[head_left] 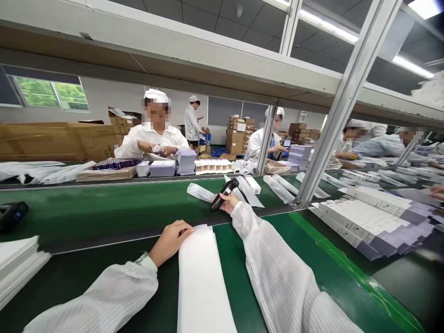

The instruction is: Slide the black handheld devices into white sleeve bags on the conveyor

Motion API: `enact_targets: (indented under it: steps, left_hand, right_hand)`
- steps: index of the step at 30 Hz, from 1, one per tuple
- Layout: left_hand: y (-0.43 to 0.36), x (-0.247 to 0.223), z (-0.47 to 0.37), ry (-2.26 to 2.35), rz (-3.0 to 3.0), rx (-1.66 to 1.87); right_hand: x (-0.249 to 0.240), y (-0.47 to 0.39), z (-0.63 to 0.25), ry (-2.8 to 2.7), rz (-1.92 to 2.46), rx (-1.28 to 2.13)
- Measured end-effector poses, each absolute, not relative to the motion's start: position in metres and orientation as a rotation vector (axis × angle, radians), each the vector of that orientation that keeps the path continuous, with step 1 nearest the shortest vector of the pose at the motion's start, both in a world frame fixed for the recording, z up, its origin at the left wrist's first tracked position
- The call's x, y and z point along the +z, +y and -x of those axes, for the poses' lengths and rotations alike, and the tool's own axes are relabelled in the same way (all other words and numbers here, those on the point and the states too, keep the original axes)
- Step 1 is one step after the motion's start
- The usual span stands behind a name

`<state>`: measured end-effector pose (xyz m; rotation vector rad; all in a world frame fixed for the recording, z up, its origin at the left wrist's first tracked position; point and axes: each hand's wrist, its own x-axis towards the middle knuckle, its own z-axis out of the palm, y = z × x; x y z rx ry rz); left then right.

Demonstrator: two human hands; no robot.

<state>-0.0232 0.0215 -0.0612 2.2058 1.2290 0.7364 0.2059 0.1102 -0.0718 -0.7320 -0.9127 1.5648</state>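
Observation:
My right hand (229,202) is closed round a black handheld device (225,195) with a pale strip along its top, raised over the green conveyor belt. At the far end of a stack of long white sleeves (203,282), my left hand (171,240) has its fingers pressed together on the top sleeve's left corner. The stack lies lengthwise in front of me on the green work surface. Just beyond my right hand, translucent white sleeves (250,190) and a small white box (254,184) lie on the belt.
Another black device (13,216) lies on the belt at left, above a white sheet stack (21,266). Flat white-and-purple cartons (374,219) fill the right side. A metal post (343,106) and an overhead shelf (173,55) frame the bench. Co-workers (156,134) work across the belt.

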Motion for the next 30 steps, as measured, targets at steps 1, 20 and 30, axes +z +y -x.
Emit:
enact_targets:
  steps: [1, 20, 30]
  left_hand:
    - [0.02, -0.061, 0.023, 1.236, -2.229, 0.762]
    - [0.016, -0.063, 0.026, 1.061, -3.3, 0.682]
    - [0.016, -0.059, 0.025, 1.13, -3.348, 0.577]
  right_hand:
    - [-0.073, 0.11, -0.207, -0.891, 0.743, 1.552]
    - [-0.046, 0.1, -0.16, -0.849, 0.665, 1.396]
    - [-0.041, 0.083, -0.131, -0.86, 0.592, 1.181]
